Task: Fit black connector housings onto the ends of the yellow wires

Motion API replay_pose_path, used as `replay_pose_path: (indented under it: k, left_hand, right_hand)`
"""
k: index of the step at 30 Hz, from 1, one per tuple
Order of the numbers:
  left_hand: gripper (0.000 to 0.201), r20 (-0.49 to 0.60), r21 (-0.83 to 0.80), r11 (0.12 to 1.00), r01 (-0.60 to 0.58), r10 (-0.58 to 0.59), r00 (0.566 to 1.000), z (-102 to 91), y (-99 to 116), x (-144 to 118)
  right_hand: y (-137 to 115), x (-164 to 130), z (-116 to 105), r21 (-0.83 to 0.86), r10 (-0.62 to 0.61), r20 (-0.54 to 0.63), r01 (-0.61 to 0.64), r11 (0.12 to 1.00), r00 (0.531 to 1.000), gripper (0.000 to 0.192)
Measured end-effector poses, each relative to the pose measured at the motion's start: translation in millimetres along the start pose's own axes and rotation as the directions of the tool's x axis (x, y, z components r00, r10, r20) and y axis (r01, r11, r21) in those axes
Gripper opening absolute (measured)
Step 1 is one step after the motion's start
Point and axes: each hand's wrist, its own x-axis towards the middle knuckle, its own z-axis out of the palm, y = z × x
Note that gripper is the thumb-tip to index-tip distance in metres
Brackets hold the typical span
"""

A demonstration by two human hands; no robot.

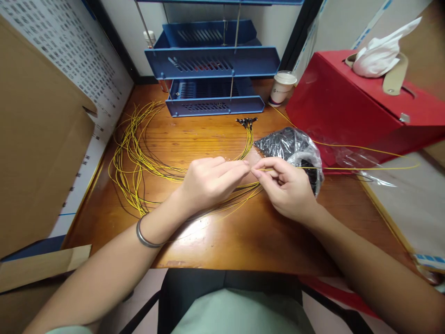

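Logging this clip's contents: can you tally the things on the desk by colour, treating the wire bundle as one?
Yellow: 1, the wire bundle, one strand pinched by left hand and right hand.
Blue: 1, tray rack.
Red: 1, box.
White: 2, paper cup, tissue.
Black: 1, bag of parts.
Total: 6

Wooden desk (243,241), orange-brown varnish, glare patch near the front edge; a blue three-tier letter tray (212,62) stands at the back against a pale wall (121,18) with dark vertical trim. Left side: brown cardboard panel (34,139) and a printed sheet (79,51) leaning at an angle. Right side: red box (340,106) topped with white tissue (380,53), paper cup (282,87) just beside it.
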Motion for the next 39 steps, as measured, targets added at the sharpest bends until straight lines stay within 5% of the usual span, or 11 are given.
replay_pose_path:
  k: [11,22,30,39]
  left_hand:
    - [0.010,0.072,-0.225,0.953,0.202,-0.190,0.979,1.8,3.7,0.1]
    - [0.012,0.267,-0.440,0.723,0.533,-0.462,0.846,-1.2,14.1,8.6]
    - [0.013,0.338,-0.480,0.636,0.604,-0.501,0.796,-2.5,15.0,10.8]
    - [0.014,0.362,-0.504,0.609,0.613,-0.495,0.790,-3.2,15.5,12.1]
  right_hand:
    - [3.5,0.6,0.1,-0.010,-0.021,-0.006,0.021,1.000,1.000,0.006]
    - [1.4,0.4,-1.8,-0.024,-0.061,-0.008,0.061,0.998,0.998,0.005]
    - [-2.3,3.1,-4.1,-0.033,-0.098,0.015,0.098,0.995,0.995,0.006]
    - [-2.6,2.0,-4.9,-0.022,-0.100,0.035,0.101,0.995,0.994,0.005]
